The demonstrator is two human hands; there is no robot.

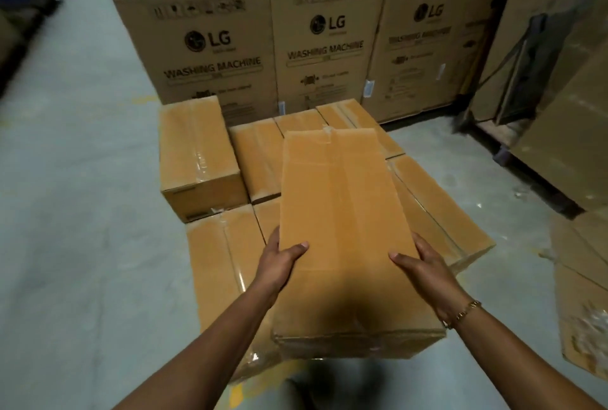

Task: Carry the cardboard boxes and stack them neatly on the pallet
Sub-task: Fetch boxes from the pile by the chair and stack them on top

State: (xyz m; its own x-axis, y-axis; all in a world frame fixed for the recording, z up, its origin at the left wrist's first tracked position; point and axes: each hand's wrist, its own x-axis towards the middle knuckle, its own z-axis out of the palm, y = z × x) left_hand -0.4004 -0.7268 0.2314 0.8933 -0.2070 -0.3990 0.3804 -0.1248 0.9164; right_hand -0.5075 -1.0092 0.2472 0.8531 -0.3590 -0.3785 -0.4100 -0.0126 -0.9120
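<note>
Here, a long box held over the stacked layer

Both hands grasp the long tan taped cardboard box (342, 212). The left hand (279, 258) clasps its left long edge and the right hand (424, 265) its right long edge. Thumbs lie on top; the fingers are hidden down the sides. The box hangs lengthwise above the bottom layer of tan cartons (217, 265). A single second-tier carton (197, 153) sits at the back left, apart from it. Large brown LG washing machine cartons (322, 47) wall off the far side. Open grey concrete floor (82, 212) lies to the left; flattened cardboard sheets (579, 294) crowd the right.
</note>
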